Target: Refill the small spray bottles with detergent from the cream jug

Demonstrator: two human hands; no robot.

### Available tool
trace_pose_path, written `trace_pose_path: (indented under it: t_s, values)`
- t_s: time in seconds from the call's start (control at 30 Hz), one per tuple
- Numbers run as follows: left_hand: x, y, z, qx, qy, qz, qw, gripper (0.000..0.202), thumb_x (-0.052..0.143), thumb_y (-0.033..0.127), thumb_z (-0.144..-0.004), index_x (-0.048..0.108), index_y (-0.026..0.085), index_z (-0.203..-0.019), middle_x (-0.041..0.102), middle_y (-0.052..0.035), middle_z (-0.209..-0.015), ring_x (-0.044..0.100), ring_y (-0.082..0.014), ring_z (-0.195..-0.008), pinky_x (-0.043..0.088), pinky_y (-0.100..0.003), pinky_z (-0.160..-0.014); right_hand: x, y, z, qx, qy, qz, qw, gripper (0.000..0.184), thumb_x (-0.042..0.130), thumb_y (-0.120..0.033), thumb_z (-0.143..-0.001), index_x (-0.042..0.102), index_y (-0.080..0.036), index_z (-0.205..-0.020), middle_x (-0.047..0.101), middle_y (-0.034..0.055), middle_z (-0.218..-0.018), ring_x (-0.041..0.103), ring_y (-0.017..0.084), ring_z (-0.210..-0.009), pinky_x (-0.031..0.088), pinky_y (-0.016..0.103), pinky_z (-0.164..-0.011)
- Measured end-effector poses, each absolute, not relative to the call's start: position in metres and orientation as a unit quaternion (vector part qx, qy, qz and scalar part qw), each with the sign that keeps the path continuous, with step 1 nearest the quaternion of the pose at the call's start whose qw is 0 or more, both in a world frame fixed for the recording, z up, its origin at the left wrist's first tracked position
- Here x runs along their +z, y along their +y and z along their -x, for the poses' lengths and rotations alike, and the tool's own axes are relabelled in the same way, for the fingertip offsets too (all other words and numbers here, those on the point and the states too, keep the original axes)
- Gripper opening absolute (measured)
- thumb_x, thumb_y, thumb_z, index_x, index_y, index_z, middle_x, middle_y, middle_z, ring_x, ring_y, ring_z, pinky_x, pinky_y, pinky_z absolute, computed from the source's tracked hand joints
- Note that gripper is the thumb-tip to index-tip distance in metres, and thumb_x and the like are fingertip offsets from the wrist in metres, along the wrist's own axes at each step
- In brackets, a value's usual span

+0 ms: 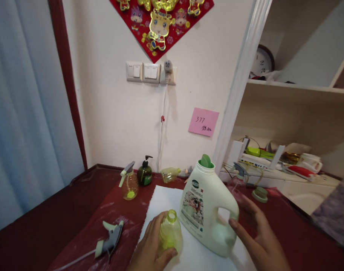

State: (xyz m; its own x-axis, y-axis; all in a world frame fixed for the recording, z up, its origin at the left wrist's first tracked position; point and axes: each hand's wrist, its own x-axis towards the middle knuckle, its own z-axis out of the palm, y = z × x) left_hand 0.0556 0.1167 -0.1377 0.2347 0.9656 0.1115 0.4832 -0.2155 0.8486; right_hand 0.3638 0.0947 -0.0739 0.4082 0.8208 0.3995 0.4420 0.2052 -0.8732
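My left hand (150, 244) is wrapped round a small yellow-green bottle (170, 231) with no cap, standing on a white sheet (163, 201). Right beside it stands a large pale green detergent jug (207, 205) with its neck open and a green spout showing. My right hand (258, 231) is at the jug's handle side, fingers spread and touching or just off the handle. A grey and green spray head with its tube (108, 241) lies on the red table (61, 222) left of the sheet.
At the back stand a yellow spray bottle (129, 182), a dark green pump bottle (145, 173) and a tipped small yellow bottle (170, 174). A green cap (260, 194) lies to the right. Cluttered white shelves (287, 165) fill the right; a curtain (27, 113) hangs left.
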Motion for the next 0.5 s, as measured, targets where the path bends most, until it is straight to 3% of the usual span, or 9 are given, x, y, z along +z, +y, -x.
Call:
trace_pose_path:
  t_s: [0.07, 0.13, 0.33, 0.5]
  values:
    - [-0.133, 0.115, -0.056, 0.34, 0.517, -0.701, 0.354, 0.088, 0.065, 0.021, -0.071, 0.037, 0.013, -0.155, 0.041, -0.016, -0.163, 0.034, -0.0298, -0.152, 0.023, -0.045, -0.127, -0.076, 0.109, -0.357, 0.24, -0.508, 0.585, 0.584, 0.092, 0.076, -0.063, -0.075, 0.043, -0.021, -0.15, 0.059, 0.0155, -0.147, 0.06, 0.035, -0.129, 0.058, 0.044, -0.096]
    - [-0.129, 0.114, -0.057, 0.337, 0.517, -0.703, 0.352, 0.089, 0.065, 0.021, -0.071, 0.037, 0.011, -0.155, 0.041, -0.0168, -0.163, 0.034, -0.0302, -0.152, 0.022, -0.045, -0.128, -0.075, 0.12, -0.35, 0.258, -0.499, 0.576, 0.594, 0.09, 0.08, -0.062, -0.071, 0.049, -0.02, -0.144, 0.065, 0.0147, -0.139, 0.067, 0.033, -0.118, 0.061, 0.038, -0.087]
    - [-0.142, 0.122, -0.056, 0.324, 0.515, -0.714, 0.345, 0.094, 0.066, 0.023, -0.068, 0.036, 0.011, -0.157, 0.038, -0.0183, -0.164, 0.031, -0.0325, -0.153, 0.021, -0.047, -0.128, -0.066, 0.135, -0.333, 0.236, -0.405, 0.596, 0.652, 0.085, 0.077, -0.074, -0.063, 0.064, -0.015, -0.123, 0.075, 0.0132, -0.114, 0.071, 0.03, -0.094, 0.058, 0.035, -0.072]
    - [-0.162, 0.131, -0.055, 0.336, 0.502, -0.726, 0.328, 0.097, 0.067, 0.023, -0.067, 0.035, 0.012, -0.158, 0.04, -0.0179, -0.163, 0.034, -0.034, -0.152, 0.024, -0.048, -0.127, -0.054, 0.13, -0.335, 0.173, -0.414, 0.645, 0.618, 0.086, 0.076, -0.077, -0.06, 0.068, -0.018, -0.122, 0.075, 0.0114, -0.111, 0.071, 0.03, -0.092, 0.057, 0.034, -0.067]
